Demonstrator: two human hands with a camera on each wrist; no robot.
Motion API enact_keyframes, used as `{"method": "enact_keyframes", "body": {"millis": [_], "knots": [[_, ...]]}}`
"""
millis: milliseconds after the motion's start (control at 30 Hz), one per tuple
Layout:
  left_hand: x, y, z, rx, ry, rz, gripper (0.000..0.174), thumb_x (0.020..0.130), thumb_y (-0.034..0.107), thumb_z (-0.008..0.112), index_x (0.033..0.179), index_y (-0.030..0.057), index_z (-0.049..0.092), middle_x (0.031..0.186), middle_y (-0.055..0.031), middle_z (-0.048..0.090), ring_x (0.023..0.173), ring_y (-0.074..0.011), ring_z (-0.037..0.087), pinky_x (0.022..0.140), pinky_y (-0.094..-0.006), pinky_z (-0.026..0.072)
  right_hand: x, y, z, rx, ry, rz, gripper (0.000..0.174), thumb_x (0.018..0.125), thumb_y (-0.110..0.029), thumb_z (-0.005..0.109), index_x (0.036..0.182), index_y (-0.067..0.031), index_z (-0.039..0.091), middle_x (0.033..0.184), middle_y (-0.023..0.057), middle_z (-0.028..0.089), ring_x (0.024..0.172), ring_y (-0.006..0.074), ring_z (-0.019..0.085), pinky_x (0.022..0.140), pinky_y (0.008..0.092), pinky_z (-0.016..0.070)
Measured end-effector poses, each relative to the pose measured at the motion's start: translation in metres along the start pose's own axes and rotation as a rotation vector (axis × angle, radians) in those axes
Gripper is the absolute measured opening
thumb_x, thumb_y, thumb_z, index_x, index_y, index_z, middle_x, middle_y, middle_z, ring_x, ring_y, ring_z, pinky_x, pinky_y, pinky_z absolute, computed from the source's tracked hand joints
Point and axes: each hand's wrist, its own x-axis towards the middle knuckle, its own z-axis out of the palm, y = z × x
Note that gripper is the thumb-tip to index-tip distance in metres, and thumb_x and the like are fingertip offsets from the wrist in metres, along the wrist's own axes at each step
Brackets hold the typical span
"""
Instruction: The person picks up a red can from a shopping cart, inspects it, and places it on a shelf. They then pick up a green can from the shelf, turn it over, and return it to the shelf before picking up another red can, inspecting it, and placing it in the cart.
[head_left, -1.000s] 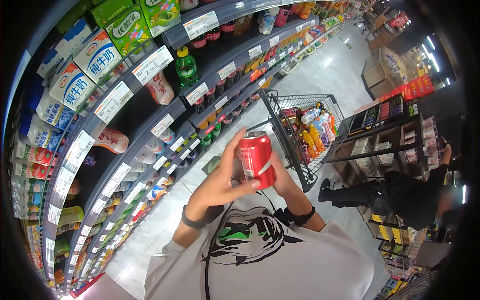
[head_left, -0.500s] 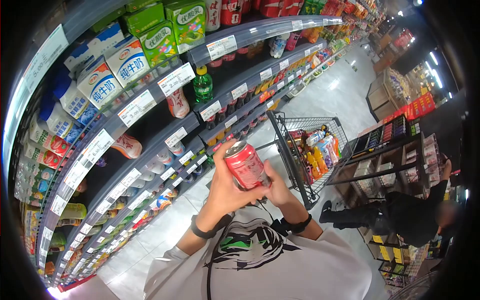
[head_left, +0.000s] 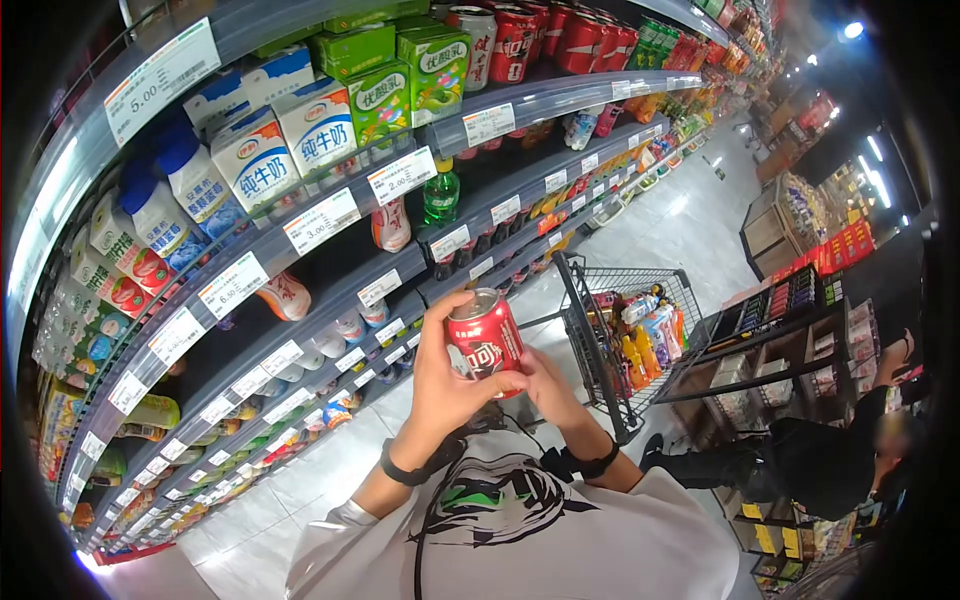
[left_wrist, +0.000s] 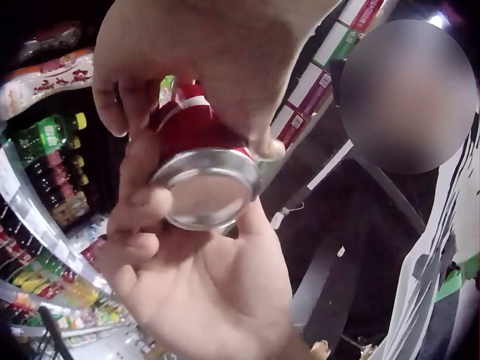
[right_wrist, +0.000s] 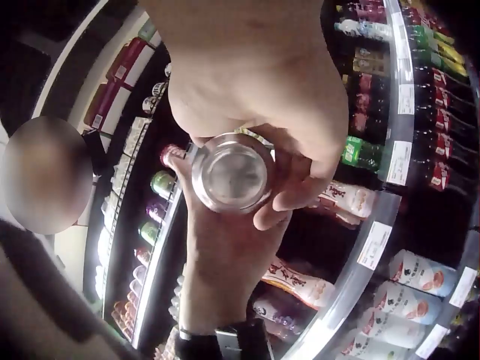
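Note:
Both hands hold one red soda can [head_left: 482,328] in front of the chest, its silver top facing up and white lettering on the near side. My left hand [head_left: 435,385] grips it from the left, with the thumb across the lower front. On the other side, my right hand [head_left: 553,392] has its fingers at the can's lower right. The can's silver base [left_wrist: 206,196] shows in the left wrist view, with curled right-hand fingers [left_wrist: 139,247] beside it. In the right wrist view, the right hand [right_wrist: 259,97] curls round the can from above.
Curved shelves with milk cartons [head_left: 318,130], a green bottle [head_left: 441,195] and red cans [head_left: 513,48] run along the left. A wire shopping cart [head_left: 592,345] holding drink bottles [head_left: 640,360] stands ahead to the right. A person in black [head_left: 825,455] is at the far right.
The can has turned in the hands, so its large white lettering now faces the head camera. The head view has shifted, bringing more of the upper shelf and its red cans into sight.

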Motion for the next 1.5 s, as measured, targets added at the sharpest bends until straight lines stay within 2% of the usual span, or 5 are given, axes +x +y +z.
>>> {"method": "enact_keyframes", "body": {"millis": [200, 333, 633, 1000, 1500], "knots": [[-0.007, 0.022, -0.017, -0.352, -0.102, -0.23, 0.062, 0.095, 0.025, 0.069, 0.147, 0.0035, 0.041, 0.135, -0.0172, 0.054, 0.12, -0.027, 0.058, 0.102, -0.0391, 0.0469, 0.014, 0.007, 0.001, 0.674, -0.453, 0.005, 0.054, 0.112, -0.037, 0.031, 0.149, -0.0001, 0.041, 0.132, 0.0097, 0.063, 0.112, 0.0156, 0.064, 0.098, 0.0307, 0.051], [-0.008, 0.01, -0.024, -0.006, -0.088, -0.043, 0.062, 0.095, 0.016, 0.069, 0.147, 0.0039, 0.039, 0.136, -0.0147, 0.053, 0.125, -0.023, 0.057, 0.108, -0.0394, 0.0445, 0.017, -0.005, 0.014, 0.184, -0.101, 0.059, 0.056, 0.112, -0.039, 0.024, 0.147, 0.0009, 0.043, 0.121, 0.0098, 0.067, 0.102, 0.0137, 0.067, 0.093, 0.0297, 0.0516], [0.015, 0.02, -0.026, 0.215, 0.104, 0.0, 0.065, 0.08, 0.018, 0.087, 0.137, 0.0034, 0.059, 0.117, -0.0109, 0.063, 0.105, -0.0228, 0.068, 0.093, -0.036, 0.0558, 0.045, -0.046, 0.013, -0.509, -0.012, -0.309, 0.101, 0.074, -0.025, 0.09, 0.151, 0.0002, 0.03, 0.13, 0.0195, 0.061, 0.117, 0.0281, 0.066, 0.098, 0.0409, 0.0517], [0.044, 0.008, -0.017, 0.149, 0.082, -0.004, 0.029, 0.105, 0.016, 0.055, 0.125, -0.0005, 0.068, 0.12, -0.0151, 0.068, 0.108, -0.0215, 0.066, 0.096, -0.0325, 0.0495, 0.161, -0.149, -0.094, 0.007, 0.3, -0.661, 0.077, 0.08, -0.003, 0.085, 0.143, -0.004, 0.04, 0.128, 0.011, 0.062, 0.116, 0.0203, 0.064, 0.099, 0.0348, 0.0537], [-0.008, -0.037, -0.041, 0.098, 0.448, -0.259, 0.026, 0.106, 0.021, 0.055, 0.108, 0.0012, 0.07, 0.097, -0.0046, 0.069, 0.087, -0.0113, 0.06, 0.08, -0.0258, 0.0446, 0.307, -0.217, -0.164, -0.471, 0.467, -0.878, 0.062, 0.081, -0.011, 0.086, 0.133, -0.0019, 0.053, 0.114, 0.0119, 0.072, 0.1, 0.0221, 0.07, 0.09, 0.0332, 0.0541]]}}
